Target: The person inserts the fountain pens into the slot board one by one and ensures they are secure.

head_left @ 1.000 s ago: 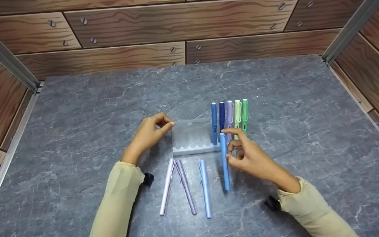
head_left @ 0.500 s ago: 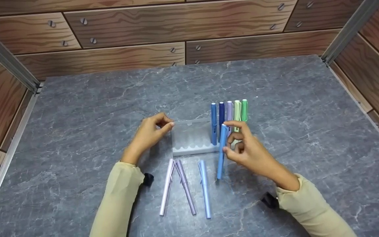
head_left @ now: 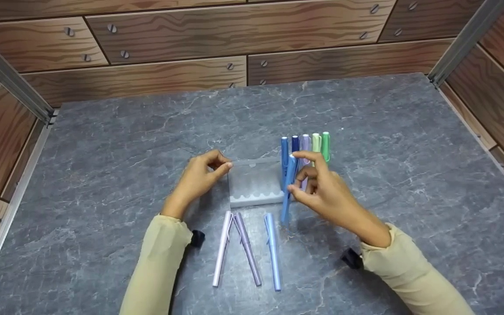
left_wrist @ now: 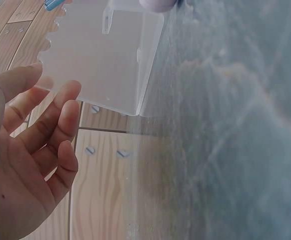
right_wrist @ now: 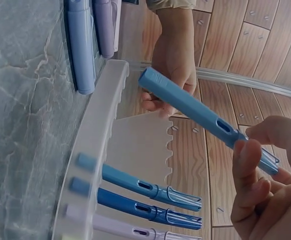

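Thumb and fingers of my right hand grip a light blue pen near its capped upper end. The pen is nearly upright, slightly tilted, in front of a clear plastic pen stand with a notched edge. My left hand pinches the stand's upper left corner, seen also in the left wrist view at the notched panel. Several pens stand upright in the stand's right part, among them a blue pen, a dark blue pen and a green pen.
On the table in front of the stand lie a pale lilac pen, a purple pen and a pale blue pen. The marbled grey tabletop is bordered by wood-patterned walls.
My right hand has lifted the light blue pen and carried it up and left toward the stand. The left hand keeps its place at the stand's corner.
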The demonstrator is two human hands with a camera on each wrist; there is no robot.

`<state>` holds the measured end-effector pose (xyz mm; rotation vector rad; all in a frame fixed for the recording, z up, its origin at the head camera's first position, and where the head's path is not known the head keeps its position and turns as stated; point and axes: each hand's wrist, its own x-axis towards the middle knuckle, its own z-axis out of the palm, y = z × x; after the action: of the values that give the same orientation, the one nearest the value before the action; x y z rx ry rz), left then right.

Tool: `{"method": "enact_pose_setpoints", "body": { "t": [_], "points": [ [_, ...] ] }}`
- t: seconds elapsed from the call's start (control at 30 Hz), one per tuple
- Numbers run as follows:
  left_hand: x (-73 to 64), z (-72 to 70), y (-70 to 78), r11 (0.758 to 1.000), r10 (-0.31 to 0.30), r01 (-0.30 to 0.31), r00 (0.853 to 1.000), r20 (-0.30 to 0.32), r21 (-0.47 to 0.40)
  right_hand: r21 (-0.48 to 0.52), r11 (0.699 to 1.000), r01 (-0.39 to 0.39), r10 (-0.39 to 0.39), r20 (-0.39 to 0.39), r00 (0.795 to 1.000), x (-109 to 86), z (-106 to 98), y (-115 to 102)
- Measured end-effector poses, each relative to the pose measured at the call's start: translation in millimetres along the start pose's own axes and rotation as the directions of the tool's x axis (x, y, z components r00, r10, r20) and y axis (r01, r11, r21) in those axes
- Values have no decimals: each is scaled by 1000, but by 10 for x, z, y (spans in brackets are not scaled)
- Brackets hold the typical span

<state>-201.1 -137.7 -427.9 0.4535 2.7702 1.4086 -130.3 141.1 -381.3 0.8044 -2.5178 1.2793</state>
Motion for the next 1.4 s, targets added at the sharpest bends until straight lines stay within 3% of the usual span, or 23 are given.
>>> {"method": "enact_pose_setpoints", "body": {
  "t": [0.37, 0.73, 1.4],
  "points": [
    [-3, -1, 6, 1000, 4, -3, 1000, 7, -9, -111, 994, 24, -32, -70, 997, 66, 48, 41],
    [1, -20, 12, 1000, -7, 7, 1000, 9, -5, -212, 974, 85, -114, -125, 986, 147, 129, 124],
    [5, -4, 11, 999, -28, 28, 999, 18, -20, -257, 965, 53, -110, -213, 971, 219, 237, 278]
  ]
}}
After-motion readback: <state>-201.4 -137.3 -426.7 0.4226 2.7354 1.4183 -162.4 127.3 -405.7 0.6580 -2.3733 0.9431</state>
